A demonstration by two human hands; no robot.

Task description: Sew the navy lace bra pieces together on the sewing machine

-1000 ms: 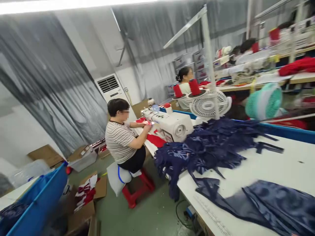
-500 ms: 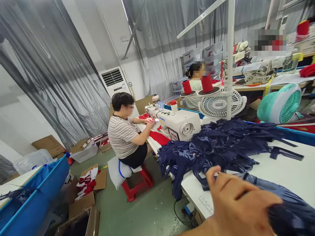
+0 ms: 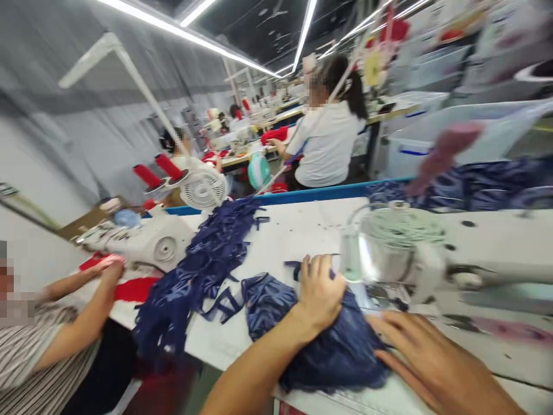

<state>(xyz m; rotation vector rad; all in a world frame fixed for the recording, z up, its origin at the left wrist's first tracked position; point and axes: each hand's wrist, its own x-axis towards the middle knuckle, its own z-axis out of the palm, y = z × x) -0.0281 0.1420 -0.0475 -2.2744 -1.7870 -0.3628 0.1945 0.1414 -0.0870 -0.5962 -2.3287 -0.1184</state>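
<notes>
1. Our left hand (image 3: 318, 293) lies on the navy cloth (image 3: 341, 354), fingers bent and close together; we cannot tell whether they grip it or only press.
2. Our right hand (image 3: 425, 349) is fairly wide, fingers stretched and parted, their tips at the cloth's right edge.
3. That cloth lies rumpled on the white table (image 3: 302, 225) in front of us, its lower edge near the table's front edge.
4. Just beyond our hands we see a sewing machine (image 3: 425, 268), blurred, its head just beside the cloth.
5. To our left, a heap of navy pieces (image 3: 211, 253) runs across the table.
6. Past the heap, a co-worker in a striped shirt (image 3: 47, 357) has both hands near red cloth (image 3: 133, 290) at a white machine (image 3: 166, 241).
7. Farther off we see a white fan (image 3: 204, 187) and a seated person in a white shirt (image 3: 328, 144).
</notes>
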